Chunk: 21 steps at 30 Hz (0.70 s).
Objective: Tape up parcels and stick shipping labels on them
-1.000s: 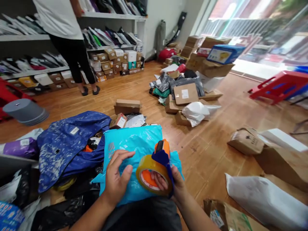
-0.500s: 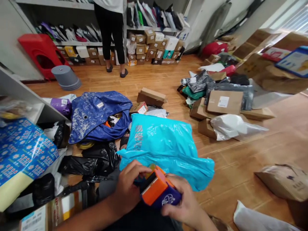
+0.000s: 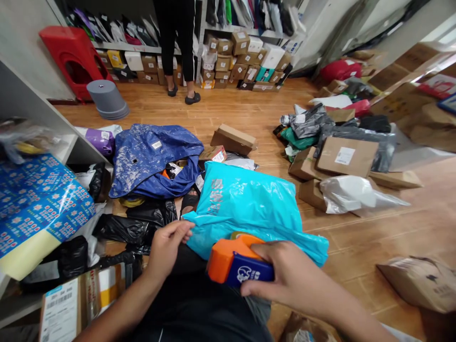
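Observation:
A bright turquoise plastic mailer bag (image 3: 249, 209) lies across my lap at the bottom centre. My left hand (image 3: 167, 249) pinches the bag's near left corner. My right hand (image 3: 285, 280) grips an orange and blue tape dispenser (image 3: 235, 266) and presses it against the bag's near edge. The tape roll itself is mostly hidden under the dispenser body.
A blue raincoat-like bag (image 3: 153, 159) and black plastic bags (image 3: 135, 228) lie left of the mailer. Cardboard boxes (image 3: 345, 156) and grey parcels are piled to the right. A person's legs (image 3: 180, 47) stand at shelves of boxes beyond. A red stool (image 3: 69, 57) is far left.
The view swung left and down. My left hand moved off the dispenser to the bag's corner. My right hand turned the dispenser flat against the bag's near edge.

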### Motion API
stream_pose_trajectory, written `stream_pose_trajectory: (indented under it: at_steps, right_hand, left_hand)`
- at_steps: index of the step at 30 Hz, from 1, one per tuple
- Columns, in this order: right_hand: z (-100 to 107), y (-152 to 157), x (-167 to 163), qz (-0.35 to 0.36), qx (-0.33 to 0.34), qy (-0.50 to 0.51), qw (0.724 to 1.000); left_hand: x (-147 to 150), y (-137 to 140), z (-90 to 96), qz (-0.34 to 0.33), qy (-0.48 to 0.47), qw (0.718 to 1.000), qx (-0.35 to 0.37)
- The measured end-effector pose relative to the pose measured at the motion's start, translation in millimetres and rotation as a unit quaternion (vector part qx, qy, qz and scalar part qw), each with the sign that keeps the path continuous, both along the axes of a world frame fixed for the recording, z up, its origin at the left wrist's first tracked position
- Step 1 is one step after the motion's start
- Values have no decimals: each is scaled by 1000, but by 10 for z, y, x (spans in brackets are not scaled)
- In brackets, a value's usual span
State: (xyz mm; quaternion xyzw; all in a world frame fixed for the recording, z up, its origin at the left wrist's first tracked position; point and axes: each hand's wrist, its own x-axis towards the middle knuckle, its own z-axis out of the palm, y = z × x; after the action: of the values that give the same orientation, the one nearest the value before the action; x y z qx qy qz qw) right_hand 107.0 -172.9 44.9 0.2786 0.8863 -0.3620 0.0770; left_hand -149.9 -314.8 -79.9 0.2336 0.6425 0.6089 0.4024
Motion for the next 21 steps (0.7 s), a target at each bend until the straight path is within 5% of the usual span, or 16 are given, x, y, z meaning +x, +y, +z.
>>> stream_pose_trajectory:
  at_steps: [3,6,21]
  right_hand:
    - [51,217,185,-23,61,-58,996]
    - [6,391,340,-55,89,-98,990]
    - [-235,421,310,-117,91,-136,980]
  left_hand:
    - [-209,94,-186,93,-34,995,-8]
    - [-314,170,-331,117,-45,992,-10]
    - [-259,482,-567,31,-122,991,-50]
